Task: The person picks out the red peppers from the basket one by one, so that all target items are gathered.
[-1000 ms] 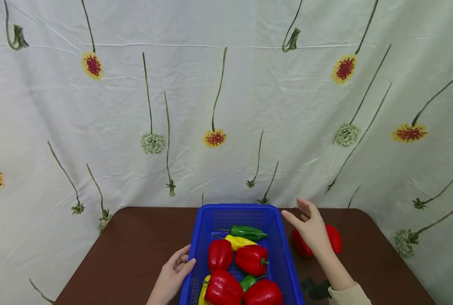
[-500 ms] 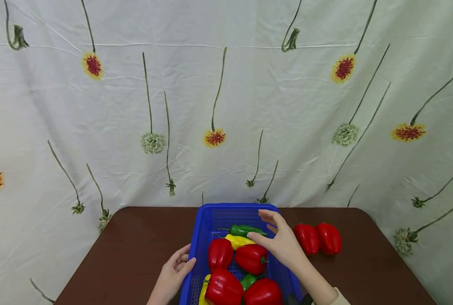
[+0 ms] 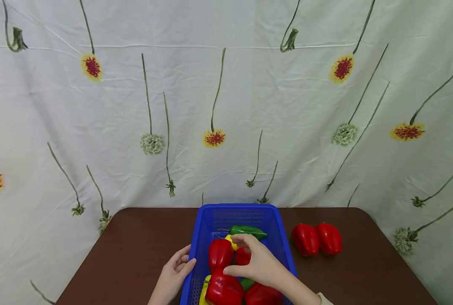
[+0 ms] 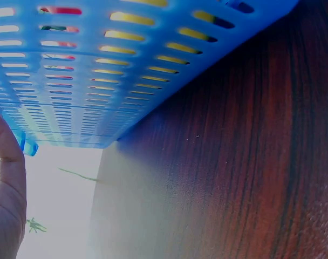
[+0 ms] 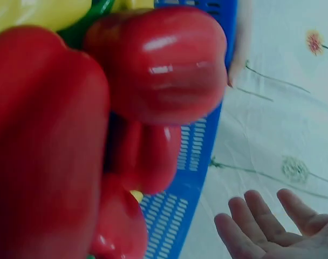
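My left hand [image 3: 174, 271] grips the left side of a blue plastic basket [image 3: 285, 237], with the thumb at its rim. Several red bell peppers [image 3: 220, 254] lie in the basket. A long green pepper [image 3: 248, 231] is at its far end, beside a partly hidden yellow pepper [image 3: 230, 241]. Another yellow pepper [image 3: 204, 292] lies along the near left wall. Over the red peppers reaches my right hand [image 3: 260, 262], thumb and fingers spread, nothing held between them. In the right wrist view its fingers [image 5: 255, 221] are apart from a large red pepper [image 5: 166, 70].
Two more red bell peppers [image 3: 318, 239] lie side by side on the brown table [image 3: 142, 237], right of the basket. Behind the table hangs a white cloth [image 3: 226, 97] with printed flowers.
My right hand has come from above the two red peppers on the right, leftward and toward me, over the basket. The left hand stays at the basket's side.
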The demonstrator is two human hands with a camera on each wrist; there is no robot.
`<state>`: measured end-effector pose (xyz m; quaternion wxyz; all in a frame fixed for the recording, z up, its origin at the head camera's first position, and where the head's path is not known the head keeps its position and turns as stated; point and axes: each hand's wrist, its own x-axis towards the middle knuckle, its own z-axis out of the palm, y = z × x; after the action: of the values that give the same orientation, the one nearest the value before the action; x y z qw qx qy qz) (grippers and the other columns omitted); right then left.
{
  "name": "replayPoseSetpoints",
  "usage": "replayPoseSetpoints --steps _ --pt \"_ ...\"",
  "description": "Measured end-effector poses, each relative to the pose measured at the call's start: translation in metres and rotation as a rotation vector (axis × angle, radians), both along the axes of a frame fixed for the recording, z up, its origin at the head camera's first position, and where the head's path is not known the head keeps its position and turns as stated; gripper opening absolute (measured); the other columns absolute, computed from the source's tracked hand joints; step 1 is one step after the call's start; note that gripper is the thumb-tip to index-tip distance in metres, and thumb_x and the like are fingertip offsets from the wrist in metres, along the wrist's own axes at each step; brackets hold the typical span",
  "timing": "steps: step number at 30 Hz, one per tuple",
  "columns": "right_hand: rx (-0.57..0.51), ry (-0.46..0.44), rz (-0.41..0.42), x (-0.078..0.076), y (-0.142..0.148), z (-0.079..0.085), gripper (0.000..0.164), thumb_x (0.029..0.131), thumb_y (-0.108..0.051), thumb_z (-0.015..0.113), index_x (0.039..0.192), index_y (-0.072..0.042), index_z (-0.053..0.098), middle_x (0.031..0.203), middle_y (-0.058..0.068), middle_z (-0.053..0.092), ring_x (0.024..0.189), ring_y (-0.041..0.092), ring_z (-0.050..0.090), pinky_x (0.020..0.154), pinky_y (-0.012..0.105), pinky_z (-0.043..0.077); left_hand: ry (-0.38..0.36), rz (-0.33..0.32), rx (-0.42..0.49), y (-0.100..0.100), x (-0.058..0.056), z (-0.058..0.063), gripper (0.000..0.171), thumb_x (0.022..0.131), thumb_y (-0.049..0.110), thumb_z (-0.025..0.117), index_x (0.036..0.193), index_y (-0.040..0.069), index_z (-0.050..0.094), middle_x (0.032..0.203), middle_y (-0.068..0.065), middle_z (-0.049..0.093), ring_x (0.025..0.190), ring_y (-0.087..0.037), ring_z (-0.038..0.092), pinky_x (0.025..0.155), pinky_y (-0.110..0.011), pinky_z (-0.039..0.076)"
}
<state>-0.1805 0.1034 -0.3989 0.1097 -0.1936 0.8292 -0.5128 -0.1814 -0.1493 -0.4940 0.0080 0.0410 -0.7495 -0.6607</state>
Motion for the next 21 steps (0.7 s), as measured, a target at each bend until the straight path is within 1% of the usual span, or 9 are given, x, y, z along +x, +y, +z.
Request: replayPoseSetpoints --steps 3,6,9,13,16,21 --pt "0.027 -0.033 0.05 0.002 -0.005 -0.005 0.077 0.079 -0.037 0.082 0.141 -0.006 0.047 0.137 0.012 0.055 0.124 0.033 0.052 0.102 0.057 0.045 -0.002 0.002 -0.006 0.0 0.0 0.0 0.055 0.093 0.014 0.068 0.141 -0.003 0.048 0.098 -0.01 0.063 0.087 -0.01 0.066 0.072 -0.022 0.055" --pt "0.067 -0.038 0.085 0.003 -0.01 -0.01 0.077 0.078 -0.037 0.082 0.14 -0.007 0.048 0.136 0.01 0.056 0.123 0.033 0.052 0.1 0.055 0.047 -0.009 0.002 -0.012 0.0 0.0 0.0 0.055 0.093 0.014 0.068 0.142 -0.003 0.047 0.099 -0.01 0.063 0.087 -0.011 0.066 0.073 -0.022 0.056" --pt "0.12 -0.03 0.114 0.004 -0.013 -0.014 0.076 0.077 -0.038 0.083 0.139 -0.008 0.05 0.132 0.007 0.058 0.119 0.03 0.054 0.095 0.046 0.052 -0.012 0.0 -0.016 0.0 0.0 0.0 0.055 0.093 0.015 0.067 0.142 -0.002 0.047 0.099 -0.01 0.063 0.088 -0.012 0.067 0.074 -0.023 0.056" --pt "0.188 -0.011 0.143 0.005 -0.017 -0.02 0.075 0.075 -0.039 0.085 0.137 -0.012 0.052 0.126 0.001 0.059 0.114 0.023 0.055 0.088 0.035 0.054 -0.008 0.001 -0.011 0.001 0.0 0.0 0.055 0.093 0.014 0.067 0.141 -0.002 0.048 0.099 -0.011 0.064 0.087 -0.011 0.067 0.073 -0.023 0.056" --pt "0.234 0.005 0.154 0.006 -0.019 -0.023 0.074 0.073 -0.039 0.086 0.135 -0.014 0.054 0.124 -0.004 0.059 0.113 0.018 0.056 0.089 0.034 0.054 -0.009 0.003 -0.008 0.001 -0.001 0.0 0.055 0.093 0.014 0.067 0.141 -0.002 0.048 0.1 -0.011 0.064 0.087 -0.012 0.067 0.074 -0.023 0.057" --pt "0.282 0.014 0.187 0.006 -0.022 -0.029 0.071 0.072 -0.035 0.087 0.132 -0.017 0.055 0.122 -0.008 0.057 0.108 0.008 0.054 0.088 0.032 0.055 -0.029 0.005 -0.018 0.0 0.0 0.0 0.055 0.093 0.015 0.067 0.142 -0.002 0.047 0.1 -0.011 0.064 0.089 -0.014 0.068 0.076 -0.029 0.059"
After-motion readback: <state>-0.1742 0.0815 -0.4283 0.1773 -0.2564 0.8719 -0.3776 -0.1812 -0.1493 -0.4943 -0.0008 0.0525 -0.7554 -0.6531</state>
